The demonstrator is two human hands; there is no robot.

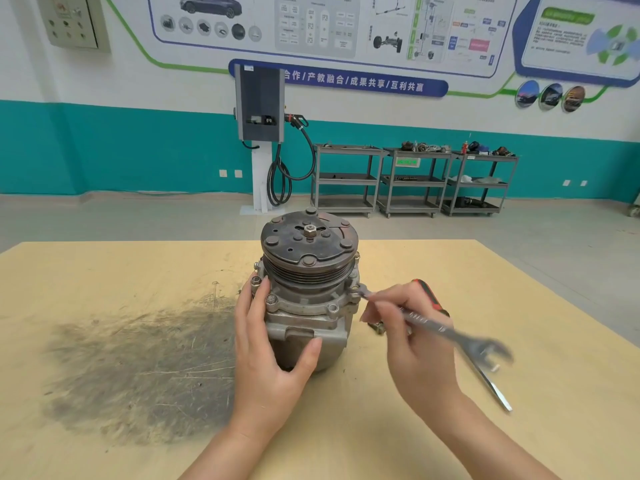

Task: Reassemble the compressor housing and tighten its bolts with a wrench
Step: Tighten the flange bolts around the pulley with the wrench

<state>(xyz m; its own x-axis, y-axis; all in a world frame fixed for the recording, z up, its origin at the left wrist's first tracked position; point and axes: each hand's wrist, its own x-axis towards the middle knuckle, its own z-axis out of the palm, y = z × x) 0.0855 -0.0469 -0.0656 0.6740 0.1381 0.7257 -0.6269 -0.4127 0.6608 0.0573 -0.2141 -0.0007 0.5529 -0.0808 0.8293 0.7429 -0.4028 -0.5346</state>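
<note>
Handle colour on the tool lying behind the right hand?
Red-orange with black, partly hidden by the right hand: the handle, head view.

left hand (268, 344) cupped, right hand (412, 336) pinching

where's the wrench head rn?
Head view, right of centre: the wrench, held by the right hand, has its far end on a bolt at the compressor flange's right side.

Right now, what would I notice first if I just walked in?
First the grey compressor standing upright mid-table, rusty round disc on top. The left hand holds its side while the right hand grips a wrench set on a bolt at its right edge. Then the big dark smudge on the table, left of it.
</note>
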